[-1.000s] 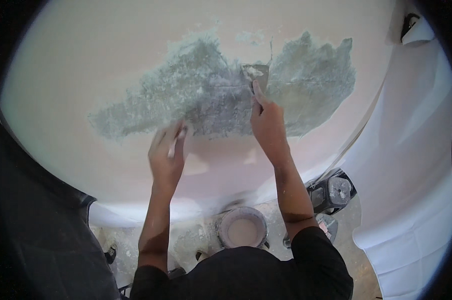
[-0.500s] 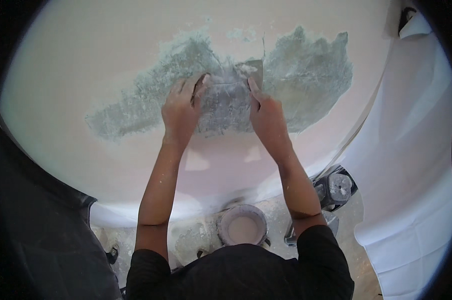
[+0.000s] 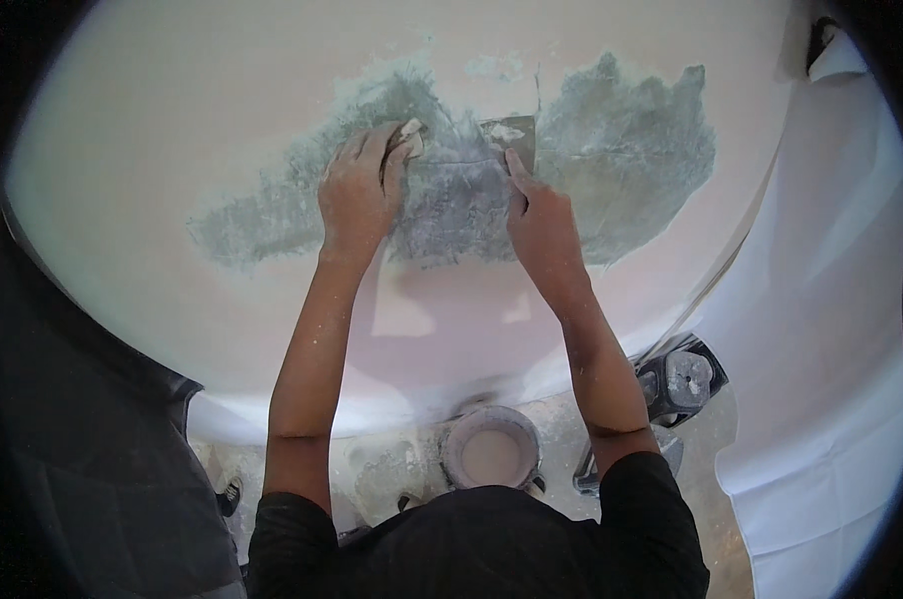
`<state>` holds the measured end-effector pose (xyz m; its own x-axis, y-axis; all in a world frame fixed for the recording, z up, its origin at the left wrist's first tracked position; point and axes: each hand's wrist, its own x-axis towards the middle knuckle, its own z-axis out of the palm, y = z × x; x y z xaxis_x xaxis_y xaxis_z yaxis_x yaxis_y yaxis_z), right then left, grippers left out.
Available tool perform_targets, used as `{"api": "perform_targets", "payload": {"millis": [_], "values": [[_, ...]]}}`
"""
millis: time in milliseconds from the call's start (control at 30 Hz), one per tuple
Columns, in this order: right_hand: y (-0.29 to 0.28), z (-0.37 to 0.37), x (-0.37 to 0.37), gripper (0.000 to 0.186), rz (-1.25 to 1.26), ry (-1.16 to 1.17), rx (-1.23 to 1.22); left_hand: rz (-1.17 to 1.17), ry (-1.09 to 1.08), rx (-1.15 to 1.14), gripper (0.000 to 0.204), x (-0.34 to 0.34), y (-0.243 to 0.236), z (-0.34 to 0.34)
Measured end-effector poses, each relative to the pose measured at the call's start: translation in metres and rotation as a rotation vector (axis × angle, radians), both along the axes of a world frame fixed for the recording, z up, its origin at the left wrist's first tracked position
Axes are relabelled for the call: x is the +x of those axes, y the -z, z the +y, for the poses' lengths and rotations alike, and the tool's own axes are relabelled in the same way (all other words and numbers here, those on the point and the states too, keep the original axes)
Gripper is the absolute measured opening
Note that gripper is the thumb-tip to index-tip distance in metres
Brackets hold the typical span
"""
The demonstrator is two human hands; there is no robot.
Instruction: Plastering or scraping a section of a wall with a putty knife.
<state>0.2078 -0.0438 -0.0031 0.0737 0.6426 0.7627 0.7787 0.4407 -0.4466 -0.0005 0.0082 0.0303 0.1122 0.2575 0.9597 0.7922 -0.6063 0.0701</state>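
In front of me is a pale pinkish wall (image 3: 252, 130) with a ragged grey patch (image 3: 631, 160) across its middle. My right hand (image 3: 546, 225) grips a putty knife (image 3: 523, 135), one finger stretched along it. Its wide blade lies at the patch's upper middle and carries a smear of white putty. My left hand (image 3: 356, 195) is at the patch's left half, curled round a small piece with a white lump (image 3: 411, 138) at its edge; fingers hide most of it, so its kind is unclear. Between the hands the patch looks whitish and streaked.
Below the wall a round bucket (image 3: 453, 464) holds pale, smooth mix. To its right stands a dark, white-spattered stool (image 3: 689, 377). White sheeting (image 3: 821, 299) hangs at the right, dark sheeting (image 3: 82, 419) at the left. The floor (image 3: 376, 464) is splashed with white.
My left hand has turned and risen slightly, so the white lump in it now shows. The putty knife stays at nearly the same spot on the patch. The whole view has shifted a little.
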Motion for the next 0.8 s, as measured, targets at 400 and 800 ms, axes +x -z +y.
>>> {"api": "perform_targets", "payload": {"millis": [400,800], "values": [[-0.001,-0.004,-0.003,0.045,0.026,-0.011,-0.152,0.463,0.056,0.489,0.026,-0.009,-0.059,0.042],[0.002,0.004,-0.005,0.04,0.054,0.027,-0.1,0.278,0.312,0.369,0.032,-0.018,-0.059,0.067]]}}
